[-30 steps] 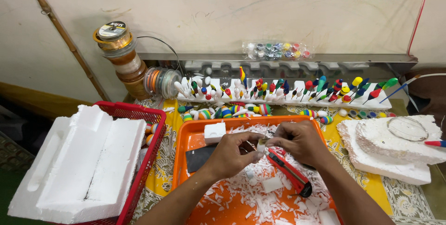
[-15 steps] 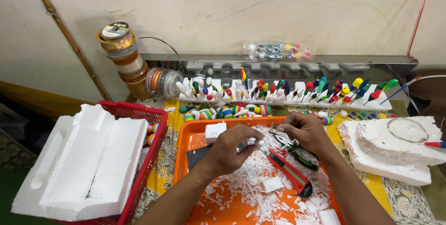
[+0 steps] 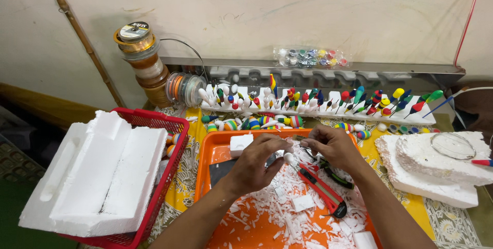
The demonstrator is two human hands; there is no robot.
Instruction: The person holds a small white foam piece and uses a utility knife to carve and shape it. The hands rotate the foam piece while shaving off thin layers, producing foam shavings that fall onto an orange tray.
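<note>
My left hand (image 3: 257, 162) and my right hand (image 3: 333, 146) meet fingertip to fingertip over the far half of an orange tray (image 3: 213, 156). Between them they pinch a small white foam piece (image 3: 294, 144); its exact shape is too small to make out. Under my right hand lie a red utility knife (image 3: 321, 190) and a black hand tool (image 3: 336, 176). White foam shavings (image 3: 287, 213) cover the tray floor. A small white foam block (image 3: 241, 143) rests at the tray's far left corner.
A red basket (image 3: 169, 125) on the left holds a big foam packing block (image 3: 92, 172). Behind the tray stands a foam strip stuck with several colourful floats (image 3: 318, 100); spools of line (image 3: 141, 53) are back left. Foam slabs (image 3: 436, 169) lie at right.
Both hands stay together over the tray with only small finger shifts. My right hand has edged slightly toward the tray's far rim, uncovering more of the black tool.
</note>
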